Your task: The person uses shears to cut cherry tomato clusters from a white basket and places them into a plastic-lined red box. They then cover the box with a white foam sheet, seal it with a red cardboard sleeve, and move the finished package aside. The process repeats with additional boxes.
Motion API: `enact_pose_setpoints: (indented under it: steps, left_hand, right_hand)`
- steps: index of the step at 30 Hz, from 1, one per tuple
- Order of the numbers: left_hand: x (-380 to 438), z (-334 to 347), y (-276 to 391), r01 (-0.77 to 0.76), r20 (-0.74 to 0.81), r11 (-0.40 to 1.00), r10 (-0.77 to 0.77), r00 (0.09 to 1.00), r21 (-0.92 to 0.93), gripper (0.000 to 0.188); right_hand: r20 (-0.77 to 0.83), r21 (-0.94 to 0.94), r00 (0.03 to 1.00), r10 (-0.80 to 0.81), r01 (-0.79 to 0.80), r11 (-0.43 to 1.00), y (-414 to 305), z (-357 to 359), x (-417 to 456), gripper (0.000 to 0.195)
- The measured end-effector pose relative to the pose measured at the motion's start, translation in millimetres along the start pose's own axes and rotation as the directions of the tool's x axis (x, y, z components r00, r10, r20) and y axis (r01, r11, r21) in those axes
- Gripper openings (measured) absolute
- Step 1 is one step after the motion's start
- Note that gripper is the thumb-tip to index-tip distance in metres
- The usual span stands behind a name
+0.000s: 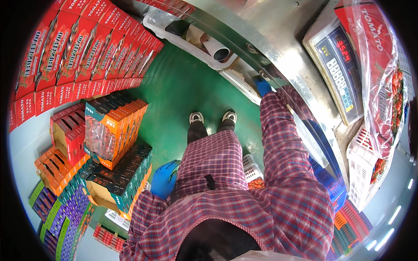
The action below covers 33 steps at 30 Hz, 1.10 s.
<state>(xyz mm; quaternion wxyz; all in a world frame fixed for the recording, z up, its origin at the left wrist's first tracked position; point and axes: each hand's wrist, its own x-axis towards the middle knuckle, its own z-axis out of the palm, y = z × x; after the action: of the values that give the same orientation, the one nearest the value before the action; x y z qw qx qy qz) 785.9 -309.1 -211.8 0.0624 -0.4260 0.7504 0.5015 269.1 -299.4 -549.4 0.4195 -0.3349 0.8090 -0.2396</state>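
My left hand (164, 178), in a blue glove, hangs beside the checked apron at my hip, its fingers curled; whether it holds anything is not clear. My right hand (263, 86), also blue-gloved, reaches down at the edge of a white foam box (241, 85) below the steel table (289, 70); its fingertips are hidden. A white cylindrical container (216, 49) lies in the neighbouring white tray (183, 39). On the table stand a digital scale (338, 75) and a red tomato carton (372, 36) under clear plastic.
Stacked red tomato cartons (78, 49) rise at upper left. Orange cartons (116, 124) sit on dark green ones (114, 177) at left. A white basket of small tomatoes (251, 168) is on the floor beside me; another white crate (361, 163) stands at right, with a blue crate (336, 189) below.
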Motion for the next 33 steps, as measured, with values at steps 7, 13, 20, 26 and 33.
enact_pose_setpoints:
  steps: [7,13,20,26,33]
  left_hand:
    - [8.9,-6.1,32.2,-0.024,0.013,0.999,0.024,1.0,0.024,0.034]
    - [18.0,-15.5,62.1,-0.122,0.032,0.992,0.12,0.992,0.04,0.035]
    - [20.3,-18.2,58.4,-0.107,0.069,0.985,0.098,0.993,0.135,0.036]
    - [19.3,-19.5,50.1,-0.081,0.1,0.992,0.071,0.992,0.098,0.037]
    - [61.7,-47.7,135.6,-0.381,-0.082,0.872,0.423,0.902,0.307,0.075]
  right_hand:
    - [-0.085,-0.261,0.993,0.085,-0.105,0.96,-44.0,-13.1,-49.5,0.035]
    - [-0.361,-0.276,0.932,-0.03,-0.076,0.958,-109.9,-48.8,-128.5,0.044]
    - [-0.309,-0.425,0.951,0.028,-0.164,0.89,-113.4,-17.4,-44.1,0.038]
    - [-0.15,-0.727,0.985,-0.083,-0.053,0.685,-176.0,-6.4,-109.3,0.026]
    - [0.425,-0.085,0.385,-0.819,0.918,0.387,-313.3,-94.1,-347.3,0.029]
